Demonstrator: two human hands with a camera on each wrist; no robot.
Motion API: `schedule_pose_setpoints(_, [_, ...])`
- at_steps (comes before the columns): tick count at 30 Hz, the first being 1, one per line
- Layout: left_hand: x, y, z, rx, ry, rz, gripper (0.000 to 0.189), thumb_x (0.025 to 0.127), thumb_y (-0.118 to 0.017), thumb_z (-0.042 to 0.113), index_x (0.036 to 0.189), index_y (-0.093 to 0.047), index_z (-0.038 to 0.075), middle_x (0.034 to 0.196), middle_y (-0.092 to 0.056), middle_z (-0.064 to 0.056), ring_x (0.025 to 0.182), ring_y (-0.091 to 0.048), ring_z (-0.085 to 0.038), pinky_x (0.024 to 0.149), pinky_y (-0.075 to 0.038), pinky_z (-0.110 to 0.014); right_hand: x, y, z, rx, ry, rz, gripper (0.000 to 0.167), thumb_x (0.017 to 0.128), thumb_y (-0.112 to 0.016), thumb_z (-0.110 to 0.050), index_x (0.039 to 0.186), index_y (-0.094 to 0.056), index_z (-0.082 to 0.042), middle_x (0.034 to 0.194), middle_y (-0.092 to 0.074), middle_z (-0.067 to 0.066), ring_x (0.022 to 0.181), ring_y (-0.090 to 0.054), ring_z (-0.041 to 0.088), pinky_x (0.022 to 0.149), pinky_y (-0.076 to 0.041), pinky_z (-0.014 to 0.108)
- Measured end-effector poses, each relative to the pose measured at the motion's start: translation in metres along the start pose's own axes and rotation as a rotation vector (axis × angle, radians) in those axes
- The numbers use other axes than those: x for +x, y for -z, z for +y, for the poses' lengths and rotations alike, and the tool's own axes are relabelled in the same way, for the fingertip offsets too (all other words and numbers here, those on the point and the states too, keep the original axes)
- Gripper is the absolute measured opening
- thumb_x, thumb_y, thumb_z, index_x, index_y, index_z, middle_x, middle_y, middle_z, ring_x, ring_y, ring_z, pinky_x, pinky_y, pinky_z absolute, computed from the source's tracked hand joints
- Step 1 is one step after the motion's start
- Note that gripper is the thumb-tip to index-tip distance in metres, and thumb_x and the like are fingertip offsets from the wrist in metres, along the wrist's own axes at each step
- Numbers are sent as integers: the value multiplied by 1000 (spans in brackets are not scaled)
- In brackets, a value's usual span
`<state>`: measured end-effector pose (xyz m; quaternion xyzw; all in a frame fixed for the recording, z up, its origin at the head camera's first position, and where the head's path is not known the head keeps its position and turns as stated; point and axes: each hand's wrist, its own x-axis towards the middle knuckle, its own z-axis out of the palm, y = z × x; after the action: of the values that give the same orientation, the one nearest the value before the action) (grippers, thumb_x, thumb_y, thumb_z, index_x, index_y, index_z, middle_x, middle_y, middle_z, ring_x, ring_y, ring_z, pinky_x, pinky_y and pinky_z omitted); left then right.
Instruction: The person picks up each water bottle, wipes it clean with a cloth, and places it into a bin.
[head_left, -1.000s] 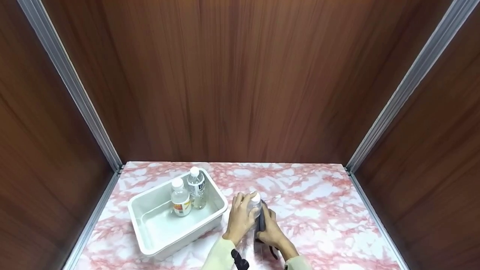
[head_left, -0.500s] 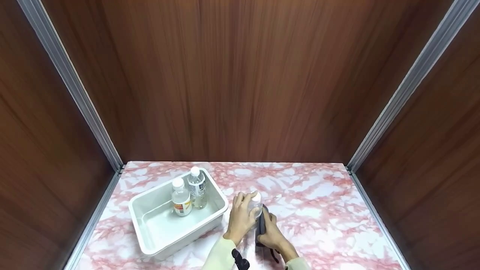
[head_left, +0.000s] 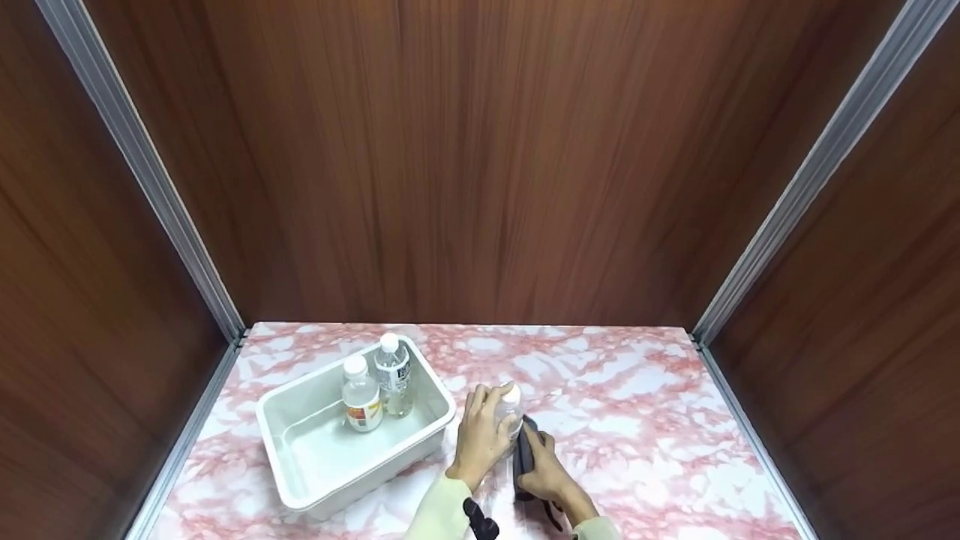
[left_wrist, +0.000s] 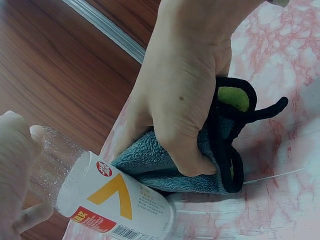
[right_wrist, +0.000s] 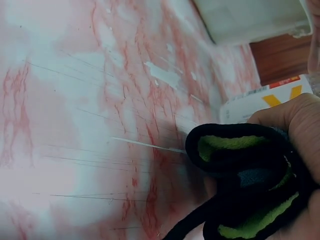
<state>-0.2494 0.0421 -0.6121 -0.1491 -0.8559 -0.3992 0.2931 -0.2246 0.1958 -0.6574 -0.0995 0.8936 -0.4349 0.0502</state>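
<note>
A clear bottle [head_left: 511,414] with a white cap stands on the table, its neck and upper part gripped by my left hand [head_left: 478,435]. In the left wrist view its white label [left_wrist: 120,200] carries a yellow mark and a red patch. My right hand [head_left: 547,469] holds a folded grey cloth [left_wrist: 165,165] with black edging and a green inner side, and the cloth lies against the bottle's lower side. From the right wrist, the cloth's folded end [right_wrist: 245,175] shows, with a black loop trailing from it.
Left of my hands stands a pale plastic bin [head_left: 322,442]. Inside it are an upright bottle with an orange label [head_left: 363,405] and a taller clear bottle [head_left: 394,379]. Brown wood-patterned panels [head_left: 465,165] enclose the marbled pink table [head_left: 637,420].
My right hand has slid the cloth slightly down along the bottle, towards the near edge. The left hand keeps its hold, and the bin has not moved.
</note>
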Motion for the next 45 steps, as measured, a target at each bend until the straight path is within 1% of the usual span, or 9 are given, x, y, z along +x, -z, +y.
schedule_pose_setpoints(3, [0,-1,-1,10,-14,10,53,77,-81,13,128,-66,19,107,-61,-3,100,-57,-20,80,-57,-36,1,1,1,6,9,22,105,58,-66,12,156,-31,-2,141,-25,47,111,-53,46,84,-52,44])
schedule_pose_setpoints(7, [0,-4,-2,25,-53,21,52,79,-79,15,129,-65,18,105,-60,-4,97,-56,-21,81,-54,-35,4,6,-1,18,14,94,104,58,-67,12,155,-35,-6,139,-28,45,111,-52,46,81,-53,41])
schedule_pose_setpoints(11, [-1,-6,-5,23,-97,49,50,79,-78,17,128,-64,17,102,-58,-4,94,-54,-21,82,-51,-35,6,13,-8,17,13,147,106,57,-66,12,156,-34,-8,140,-29,43,110,-53,44,78,-52,37])
schedule_pose_setpoints(15, [-2,-5,-8,-1,-127,88,49,77,-80,20,124,-66,14,100,-59,-5,92,-54,-20,83,-49,-35,9,22,-18,16,28,172,105,58,-67,11,156,-34,-6,141,-29,43,112,-53,46,81,-52,40])
schedule_pose_setpoints(20, [-2,-4,-7,-26,-124,94,50,76,-82,21,123,-68,14,99,-59,-4,93,-55,-20,84,-48,-35,11,33,-30,12,44,199,103,59,-68,11,156,-36,-6,143,-29,42,112,-55,46,84,-52,44])
schedule_pose_setpoints(25, [-3,-4,-6,-31,-104,79,52,76,-83,17,125,-68,15,102,-60,-3,96,-55,-21,86,-49,-36,11,38,-39,25,57,197,103,59,-66,12,156,-36,-8,145,-28,41,104,-57,39,79,-51,39])
schedule_pose_setpoints(29, [-4,-4,-6,-32,-95,78,50,77,-82,15,125,-68,14,102,-61,-3,96,-55,-22,85,-50,-37,9,41,-45,36,75,193,104,59,-66,13,156,-36,-11,145,-28,39,103,-57,37,76,-50,36])
schedule_pose_setpoints(37, [-6,-5,-6,-24,-106,103,40,84,-75,13,124,-70,13,98,-60,-4,96,-56,-21,83,-50,-35,6,43,-52,20,127,204,104,59,-66,14,156,-36,-9,145,-28,40,121,-50,48,78,-50,35])
schedule_pose_setpoints(45, [-6,-6,-4,-9,-102,118,34,90,-70,16,123,-72,14,98,-61,-3,97,-57,-20,84,-51,-35,3,43,-57,16,120,207,103,61,-64,11,157,-34,-9,147,-25,41,122,-50,49,81,-51,37])
